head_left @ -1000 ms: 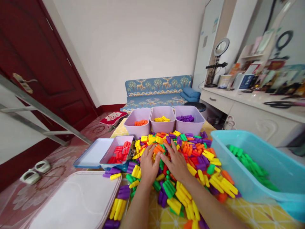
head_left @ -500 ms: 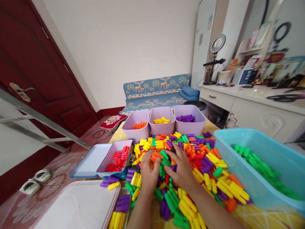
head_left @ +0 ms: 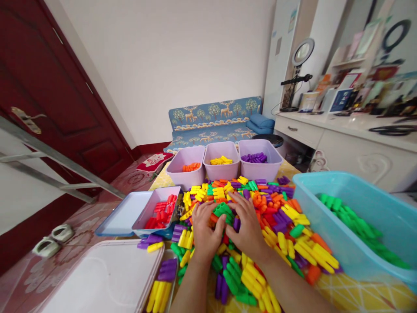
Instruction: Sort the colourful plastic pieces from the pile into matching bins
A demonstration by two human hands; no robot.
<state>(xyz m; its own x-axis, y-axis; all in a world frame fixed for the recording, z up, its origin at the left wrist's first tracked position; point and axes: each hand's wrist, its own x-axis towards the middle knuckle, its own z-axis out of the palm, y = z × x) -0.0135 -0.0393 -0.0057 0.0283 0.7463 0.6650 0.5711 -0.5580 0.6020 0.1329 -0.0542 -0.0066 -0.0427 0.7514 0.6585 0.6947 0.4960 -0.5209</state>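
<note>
My left hand is curled at the near-middle of a heap of plastic toy blocks, with an orange block partly showing between its thumb and fingers. A green block with hollow round ends lies between my two hands, close to both sets of fingertips. My right hand has its thumb and fingers apart, fingertips at the green block's right side; a purple block shows inside that gap. The blocks look like rows of rounded tubes in yellow, green, purple, orange and red. My palms hide part of the heap.
Three lilac bins hold orange, yellow and purple blocks at the back. Red blocks fill part of a box at left, beside lids. A large turquoise tub with green blocks stands right.
The green block now sits higher and larger between my hands, covering much of the orange block. My right fingers have drawn in around it. The whole view has shifted slightly.
</note>
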